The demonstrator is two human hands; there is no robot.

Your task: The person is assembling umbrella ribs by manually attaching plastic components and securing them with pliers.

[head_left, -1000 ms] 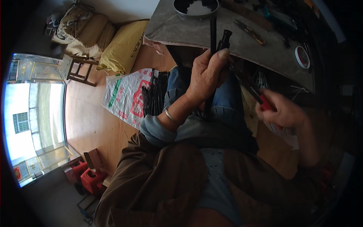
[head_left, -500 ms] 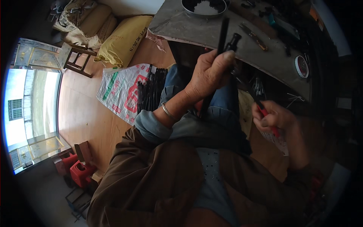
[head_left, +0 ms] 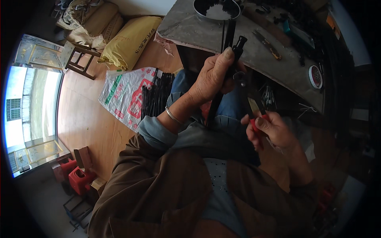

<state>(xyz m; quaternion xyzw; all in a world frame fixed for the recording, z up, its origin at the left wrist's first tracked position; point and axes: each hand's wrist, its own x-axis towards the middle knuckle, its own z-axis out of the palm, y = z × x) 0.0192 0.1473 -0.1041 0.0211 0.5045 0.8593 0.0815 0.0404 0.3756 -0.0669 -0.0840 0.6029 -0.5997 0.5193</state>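
My left hand is closed round a slim black bar and a black tube with a knobbed end, held upright over my lap. The black lower end shows below the fist between my knees. Just right of these fingers is a small shiny loop that I cannot make out clearly. Lower and to the right, my right hand grips red-handled scissors. Their blades stand apart, point up toward my left hand, and appear to touch nothing.
Several black rods lie on a printed white sack on the floor at left. A grey table ahead bears a bowl, a knife and a round tin. Behind is a yellow sack.
The scissors have moved left with my right hand, and their blades have come apart. My left hand has shifted slightly left and down, still holding the black pieces.
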